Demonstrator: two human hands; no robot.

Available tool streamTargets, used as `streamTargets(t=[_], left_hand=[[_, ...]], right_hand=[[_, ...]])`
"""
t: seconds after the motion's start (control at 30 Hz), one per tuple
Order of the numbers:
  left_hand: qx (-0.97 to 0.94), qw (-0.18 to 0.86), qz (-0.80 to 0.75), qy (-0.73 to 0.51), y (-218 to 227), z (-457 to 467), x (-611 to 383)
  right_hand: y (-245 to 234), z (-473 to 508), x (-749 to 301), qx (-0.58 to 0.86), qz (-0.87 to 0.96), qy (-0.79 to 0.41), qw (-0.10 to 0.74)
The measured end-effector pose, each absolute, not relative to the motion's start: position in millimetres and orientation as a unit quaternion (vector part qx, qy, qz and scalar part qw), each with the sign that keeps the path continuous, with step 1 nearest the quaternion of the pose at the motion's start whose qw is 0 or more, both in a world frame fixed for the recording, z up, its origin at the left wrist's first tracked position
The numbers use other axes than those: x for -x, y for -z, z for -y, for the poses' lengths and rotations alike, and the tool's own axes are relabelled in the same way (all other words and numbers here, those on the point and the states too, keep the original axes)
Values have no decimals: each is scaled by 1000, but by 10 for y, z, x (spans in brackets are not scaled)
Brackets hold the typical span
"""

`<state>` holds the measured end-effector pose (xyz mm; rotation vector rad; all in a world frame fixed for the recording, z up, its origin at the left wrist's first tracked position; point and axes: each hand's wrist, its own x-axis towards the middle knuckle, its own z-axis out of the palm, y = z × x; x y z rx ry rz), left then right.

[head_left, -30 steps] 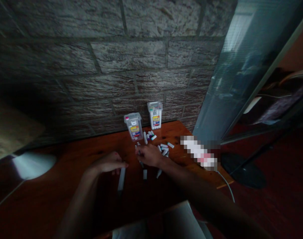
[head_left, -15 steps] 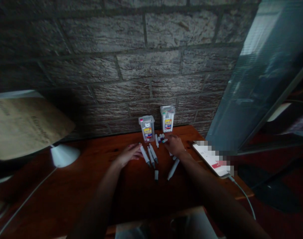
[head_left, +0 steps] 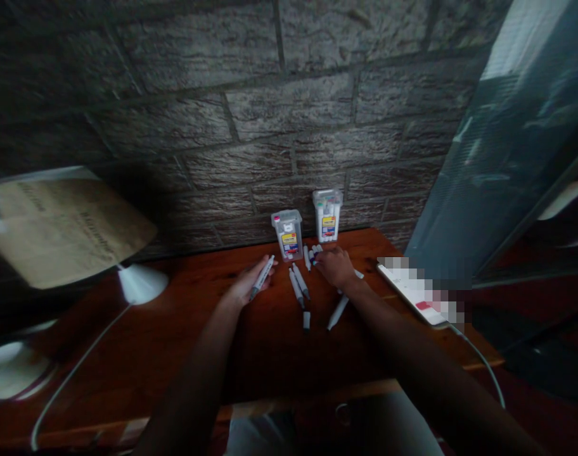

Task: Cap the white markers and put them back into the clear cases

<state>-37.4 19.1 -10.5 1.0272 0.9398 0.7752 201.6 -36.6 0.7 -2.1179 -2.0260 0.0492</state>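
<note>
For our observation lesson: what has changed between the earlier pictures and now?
Since the previous picture, the left hand has swung its marker leftward, away from the marker pair. Since the first, the right hand has moved right and towards the wall, to the caps. The two tubs stayed put.

the person's left hand (head_left: 245, 284) and right hand (head_left: 336, 266) are both bare, with slim fingers and softly rounded knuckles; the nails are too small and dim to make out. the left forearm (head_left: 213, 342) and right forearm (head_left: 388, 329) are uncovered along all that shows, slender by the wrists, broader toward the elbows, their lower stretches sunk in deep shadow. at the very bottom, pale clothing (head_left: 260, 436) shows in two parts with a dark gap between: whitish with blurred greyish patches on the left, plainer and light grey on the right. its fabric and cut cannot be told.
</note>
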Motion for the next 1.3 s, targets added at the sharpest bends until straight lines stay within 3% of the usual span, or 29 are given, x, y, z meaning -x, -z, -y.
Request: streamTargets(t=[0.2, 0.4, 0.53, 0.6, 0.7, 0.9, 1.3], left_hand=[[-466, 723, -397, -319, 140, -158, 311], [-475, 719, -378, -340, 135, -103, 227], [-493, 708, -373, -341, 155, -101, 225], [-510, 704, -368, -329, 168, -102, 221], [-547, 700, -348, -299, 171, -88, 198], [-583, 687, -335, -275, 138, -35, 161], [-612, 696, -286, -245, 199, -6, 104]], right_hand=[[25, 362, -2040, 716, 684, -24, 136], [104, 308, -1992, 626, 680, -73, 375], [145, 286, -1851, 503, 634, -241, 536], [144, 288, -1788, 436, 600, -338, 578], [117, 302, -1749, 392, 562, -429, 588], [85, 327, -1794, 389, 524, -465, 598], [86, 393, -1792, 334, 581, -544, 504]])
